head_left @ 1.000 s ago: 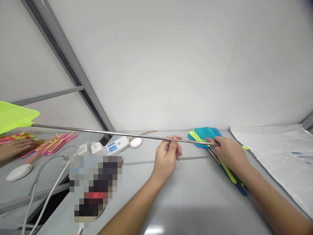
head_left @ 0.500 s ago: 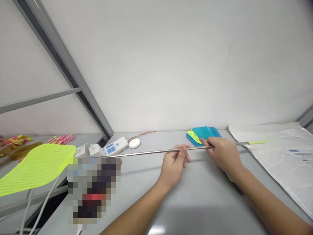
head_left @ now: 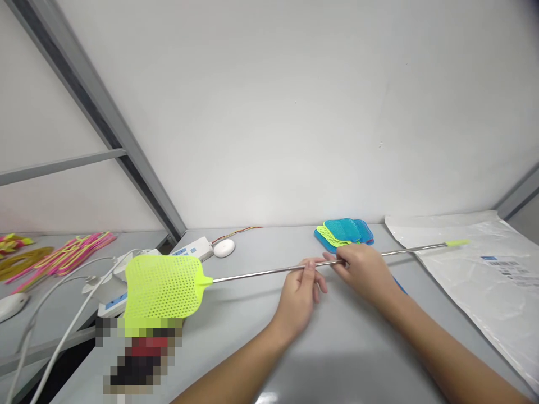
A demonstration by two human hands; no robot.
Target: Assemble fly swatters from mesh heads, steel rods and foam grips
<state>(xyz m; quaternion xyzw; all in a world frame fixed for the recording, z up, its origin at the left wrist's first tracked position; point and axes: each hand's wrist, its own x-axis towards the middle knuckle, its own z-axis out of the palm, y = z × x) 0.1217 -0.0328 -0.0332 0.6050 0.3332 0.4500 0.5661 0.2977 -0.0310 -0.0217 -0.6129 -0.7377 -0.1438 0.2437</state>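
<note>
A yellow-green fly swatter (head_left: 164, 286) with a long thin metal rod stretches across the view, its perforated head at the left and a yellow-green grip end at the right. My left hand (head_left: 300, 292) pinches the rod near its middle, thumb on top. Just to the right, my right hand (head_left: 357, 269) is closed around the same rod, knuckles up. Behind my hands lies a small pile of blue and yellow-green swatter heads (head_left: 343, 231), partly hidden by my right hand.
A white power strip (head_left: 197, 247) and a round white device (head_left: 224, 248) sit by the wall. At the right lies a white plastic bag (head_left: 475, 269). Pink and yellow cords (head_left: 71, 255) lie far left, near white cables (head_left: 63, 353). A pixelated object (head_left: 141, 359) lies front left.
The swatter's rod has become shorter on the left side, and its head has come right, toward my left hand. My right hand has moved left, closer to my left hand.
</note>
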